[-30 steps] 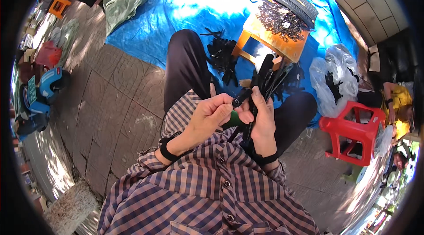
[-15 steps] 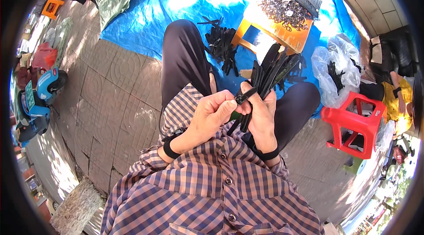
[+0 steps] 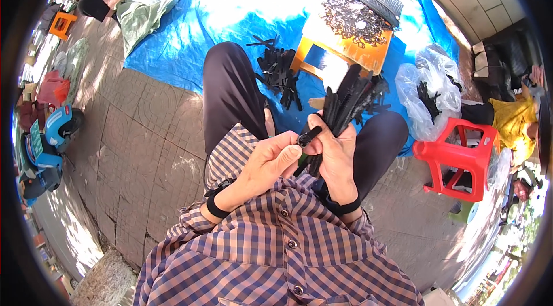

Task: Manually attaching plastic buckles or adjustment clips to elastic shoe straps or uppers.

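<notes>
Black strips [image 3: 350, 97] jut from both sides of the right grip [image 3: 339, 155] clasping them; the left grip [image 3: 269, 160] pinches another.

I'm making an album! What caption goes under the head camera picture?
Left hand pinches a black strip, right hand grips a bundle of strips, with a blue tarp spread out ahead.

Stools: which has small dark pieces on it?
The orange stool on the blue tarp; the red stool and the other orange stool, far left, carry none.
</notes>
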The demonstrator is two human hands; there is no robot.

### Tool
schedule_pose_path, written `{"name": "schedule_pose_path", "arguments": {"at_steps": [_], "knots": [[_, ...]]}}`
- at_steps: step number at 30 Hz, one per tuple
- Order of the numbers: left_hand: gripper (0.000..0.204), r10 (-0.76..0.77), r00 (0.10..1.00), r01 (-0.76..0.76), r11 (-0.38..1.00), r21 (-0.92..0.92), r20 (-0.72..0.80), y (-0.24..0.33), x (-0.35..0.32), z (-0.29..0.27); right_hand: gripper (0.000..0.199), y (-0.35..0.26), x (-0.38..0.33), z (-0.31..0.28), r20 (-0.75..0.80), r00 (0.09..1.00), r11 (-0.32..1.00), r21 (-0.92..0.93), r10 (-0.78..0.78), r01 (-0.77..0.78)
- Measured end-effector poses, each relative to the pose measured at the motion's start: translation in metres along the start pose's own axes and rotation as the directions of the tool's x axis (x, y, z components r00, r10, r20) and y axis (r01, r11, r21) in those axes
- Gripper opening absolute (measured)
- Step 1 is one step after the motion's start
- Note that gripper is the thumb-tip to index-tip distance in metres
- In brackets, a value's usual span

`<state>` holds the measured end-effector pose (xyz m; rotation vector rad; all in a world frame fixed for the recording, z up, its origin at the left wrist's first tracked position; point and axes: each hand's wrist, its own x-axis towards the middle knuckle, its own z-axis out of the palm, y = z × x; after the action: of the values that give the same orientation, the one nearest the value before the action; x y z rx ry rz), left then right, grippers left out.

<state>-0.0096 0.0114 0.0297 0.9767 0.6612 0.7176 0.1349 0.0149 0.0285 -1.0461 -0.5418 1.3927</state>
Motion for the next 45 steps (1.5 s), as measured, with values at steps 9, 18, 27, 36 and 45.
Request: {"name": "schedule_pose_path", "arguments": {"at_steps": [9, 18, 27, 36, 45], "knots": [[0.023, -0.075, 0.937, 0.123, 0.985, 0.121, -0.340, -0.003, 0.010, 0.001, 0.028, -0.009, -0.006, -0.006, -0.080, 0.989, 0.848, -0.525, -0.127, 0.066], [0.019, -0.182, 0.948, 0.134, 0.972, -0.193, -0.261, 0.017, -0.005, 0.020, 0.020, -0.007, -0.021, -0.013, 0.162, 0.981, 0.983, -0.166, 0.105, -0.078], [0.020, -0.040, 0.992, 0.056, 0.991, 0.126, -0.122, 0.030, 0.003, 0.020, 0.022, 0.002, -0.011, -0.015, 0.098, 0.993, 0.989, -0.138, 0.060, -0.046], [0.020, 0.050, 0.999, -0.053, 0.983, 0.174, 0.021, -0.015, -0.005, -0.016, 0.020, -0.020, -0.035, 0.024, -0.083, 0.996, 0.912, -0.403, 0.045, -0.075], [0.053, 0.369, 0.546, -0.348, 0.917, 0.196, -0.752, 0.086, -0.047, -0.163, 0.014, -0.006, -0.022, 0.026, 0.078, 0.994, 0.990, -0.128, 0.078, -0.067]]}}
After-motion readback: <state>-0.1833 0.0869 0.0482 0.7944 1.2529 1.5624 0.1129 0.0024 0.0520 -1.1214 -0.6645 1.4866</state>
